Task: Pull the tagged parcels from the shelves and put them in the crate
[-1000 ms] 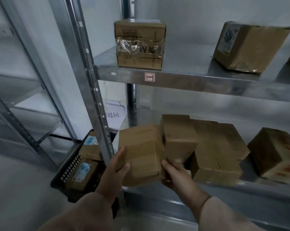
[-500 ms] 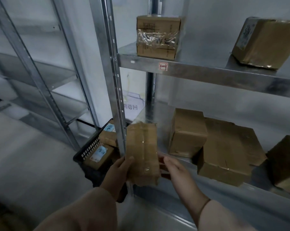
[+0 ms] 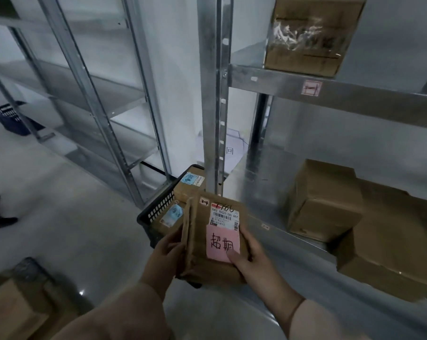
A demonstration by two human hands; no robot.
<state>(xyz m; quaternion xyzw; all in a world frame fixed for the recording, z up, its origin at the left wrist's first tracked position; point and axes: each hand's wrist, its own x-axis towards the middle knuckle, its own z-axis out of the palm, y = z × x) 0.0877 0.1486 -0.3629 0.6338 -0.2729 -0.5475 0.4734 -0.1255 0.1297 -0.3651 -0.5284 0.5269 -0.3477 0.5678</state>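
I hold a brown cardboard parcel (image 3: 200,244) in both hands, off the shelf and in front of the rack's upright post. Its top face shows a white shipping label and a pink tag (image 3: 221,242) with handwriting. My left hand (image 3: 164,256) grips its left side; my right hand (image 3: 250,258) grips the right side with the thumb on the pink tag. Just behind and left of the parcel, a black crate (image 3: 156,212) stands on the floor with labelled parcels (image 3: 183,190) inside.
The metal rack's upright post (image 3: 213,99) stands right behind the parcel. Brown boxes (image 3: 322,202) lie on the lower shelf at right, and a taped box (image 3: 308,38) sits on the upper shelf. A blue basket (image 3: 10,117) is far left. Another box (image 3: 8,312) lies bottom left.
The parcel came off the lower shelf and toward me, turning so its labelled, pink-tagged face points up. My view swung left and down toward the crate.
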